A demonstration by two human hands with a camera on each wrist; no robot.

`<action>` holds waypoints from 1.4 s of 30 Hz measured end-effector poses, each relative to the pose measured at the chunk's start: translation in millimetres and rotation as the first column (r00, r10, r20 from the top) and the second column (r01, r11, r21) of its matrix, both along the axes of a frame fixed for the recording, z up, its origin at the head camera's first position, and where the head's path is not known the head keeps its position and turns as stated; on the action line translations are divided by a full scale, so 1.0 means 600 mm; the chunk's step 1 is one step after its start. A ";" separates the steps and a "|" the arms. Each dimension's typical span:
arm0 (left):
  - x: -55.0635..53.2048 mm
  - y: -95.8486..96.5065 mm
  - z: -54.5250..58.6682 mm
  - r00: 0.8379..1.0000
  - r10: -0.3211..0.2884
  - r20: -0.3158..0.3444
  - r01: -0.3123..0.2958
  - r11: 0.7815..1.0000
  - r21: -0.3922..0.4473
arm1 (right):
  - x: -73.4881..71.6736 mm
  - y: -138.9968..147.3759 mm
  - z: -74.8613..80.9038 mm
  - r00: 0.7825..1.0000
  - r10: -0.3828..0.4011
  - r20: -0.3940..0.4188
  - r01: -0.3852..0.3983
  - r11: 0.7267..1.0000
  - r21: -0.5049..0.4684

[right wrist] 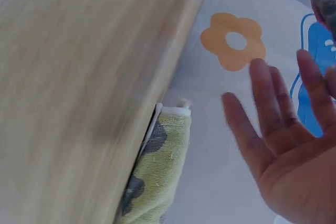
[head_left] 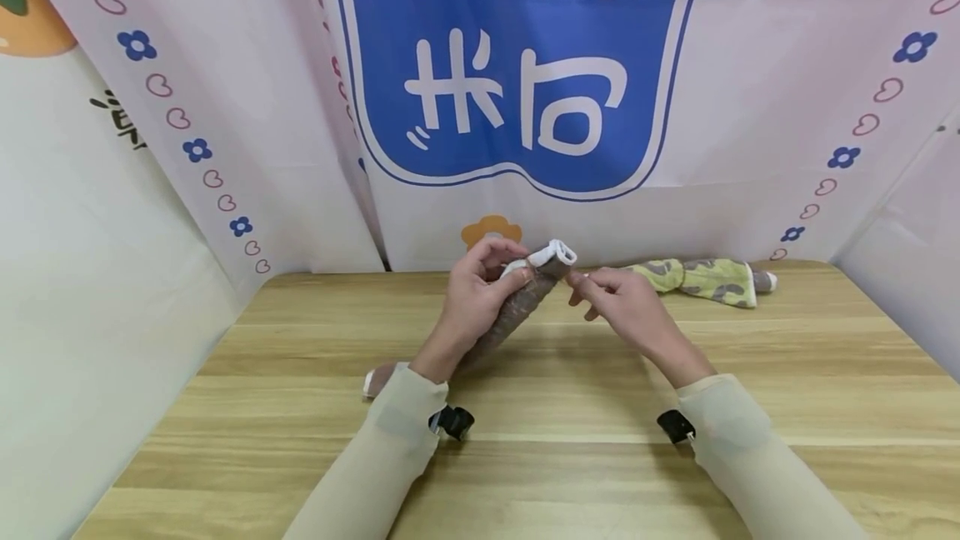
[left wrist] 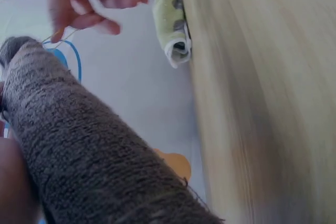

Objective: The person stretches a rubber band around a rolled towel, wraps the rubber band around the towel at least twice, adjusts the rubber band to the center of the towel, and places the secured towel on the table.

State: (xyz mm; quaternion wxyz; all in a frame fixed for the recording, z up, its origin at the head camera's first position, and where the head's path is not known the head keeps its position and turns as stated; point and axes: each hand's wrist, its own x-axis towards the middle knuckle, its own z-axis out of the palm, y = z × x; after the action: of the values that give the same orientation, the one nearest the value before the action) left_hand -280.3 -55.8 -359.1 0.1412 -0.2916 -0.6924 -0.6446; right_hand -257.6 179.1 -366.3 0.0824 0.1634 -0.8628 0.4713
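I have the rolled brown towel slanted over the tabletop, its white-edged end raised. My left hand grips it near that end, thumb and fingers curled round it. My right hand is just beside the tip, its outer fingers spread; a thin strand runs near its fingertips, but I cannot tell whether they pinch it. Beyond, a yellow-green patterned towel roll lies along the back edge, before a printed backdrop.

We see a brown towel rolled into a slanting tube over the bench, its white-edged end raised toward two o'clock, the other toward eight; a thin tan band shows near the raised end.
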 end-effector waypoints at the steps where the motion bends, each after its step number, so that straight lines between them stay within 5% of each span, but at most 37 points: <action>1: 0.002 -0.001 0.002 1.000 -0.013 0.023 0.013 1.000 -0.013 | -0.001 0.002 0.001 0.999 -0.003 0.034 0.004 1.000 -0.008; 6: 0.006 -0.004 0.005 0.988 -0.113 0.106 0.123 0.988 -0.093 | -0.002 0.008 0.004 0.992 -0.066 0.103 0.063 0.998 0.029; 12: 0.009 -0.009 0.011 0.968 -0.224 0.111 0.235 0.967 -0.099 | -0.004 0.012 -0.004 0.962 -0.103 0.251 0.107 0.994 -0.003; 16: 0.007 -0.010 0.012 0.978 -0.179 0.111 0.185 0.982 -0.046 | -0.008 0.016 -0.012 0.919 -0.073 0.387 0.074 0.997 0.014; 20: 0.002 -0.008 0.010 0.993 -0.051 0.104 0.050 0.999 0.017 | -0.008 0.020 -0.011 0.923 0.005 0.386 -0.043 0.995 0.091; 24: -0.001 -0.003 0.008 0.994 0.073 0.082 -0.076 0.997 0.034 | -0.006 0.016 -0.007 0.967 0.137 0.215 -0.175 0.970 0.169; 27: -0.003 0.000 0.006 0.985 0.147 0.085 -0.151 0.988 0.039 | -0.003 0.006 -0.005 0.964 0.264 0.013 -0.261 0.944 0.203; 34: -0.007 0.004 0.002 0.978 0.204 0.044 -0.204 0.979 -0.004 | 0.006 -0.016 -0.004 0.842 0.444 -0.306 -0.405 0.896 0.185; 40: -0.006 0.004 -0.004 0.970 0.243 0.024 -0.240 0.967 -0.086 | 0.009 -0.033 0.001 0.697 0.411 -0.587 -0.426 0.897 0.123; 42: -0.006 0.005 -0.004 0.969 0.247 0.012 -0.245 0.964 -0.108 | 0.010 -0.038 0.001 0.664 0.370 -0.650 -0.398 0.910 0.112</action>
State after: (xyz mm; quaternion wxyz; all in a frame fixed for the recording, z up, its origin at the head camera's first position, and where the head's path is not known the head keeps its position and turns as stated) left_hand -284.1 -52.9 -361.7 0.1958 -0.2021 -0.7581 -0.5883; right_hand -251.5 156.6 -365.4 0.2826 0.4950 -0.7140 0.4065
